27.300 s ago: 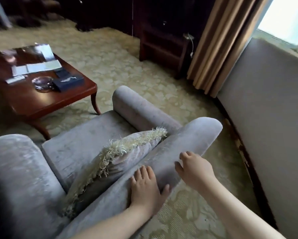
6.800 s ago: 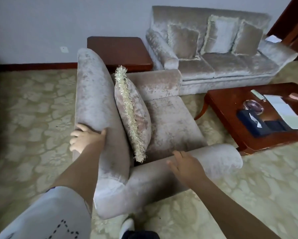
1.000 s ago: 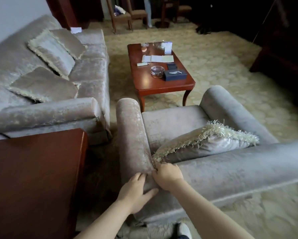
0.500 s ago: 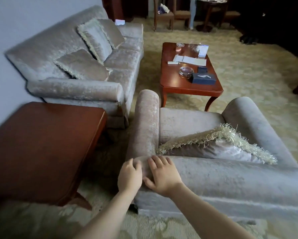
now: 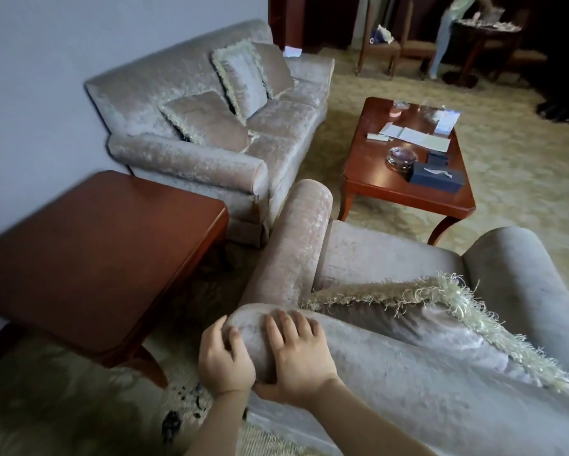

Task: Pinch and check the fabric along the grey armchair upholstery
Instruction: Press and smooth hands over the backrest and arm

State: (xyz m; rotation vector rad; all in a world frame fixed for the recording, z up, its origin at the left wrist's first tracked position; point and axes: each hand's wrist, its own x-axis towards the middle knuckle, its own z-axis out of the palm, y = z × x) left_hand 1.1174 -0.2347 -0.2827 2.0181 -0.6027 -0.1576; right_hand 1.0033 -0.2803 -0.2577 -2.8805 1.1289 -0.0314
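Both hands are on the near corner of the grey velvet armchair (image 5: 408, 376), at the end of its rolled back-top. Left grip (image 5: 225, 357) cups the rounded end, fingers curled onto the pile. Right grip (image 5: 301, 353) lies over the top w/ fingers spread and thumb hooked under the roll, so velvet is clamped betw thumb & palm. The two grips touch low down, w/ a hump of fabric betw them.

What the next move turns on, I reckon: fabric runs two ways from here. The back-top's long axis goes off to my right and out of frame at the lower right. The rolled armrest (image 5: 296, 245) goes straight away from me twd the red-brown wooden coffee bench (image 5: 405, 189). Right grip is nearer the back-top run, left is nearer the armrest & outer side.

Hard to see: the chair's outer face below my wrists is hidden by my forearms. The pale fringed cushion (image 5: 434, 320) covers the inner back. The frame is blurred, so I can't tell if the pile is lifted into a true pinch or just pressed.
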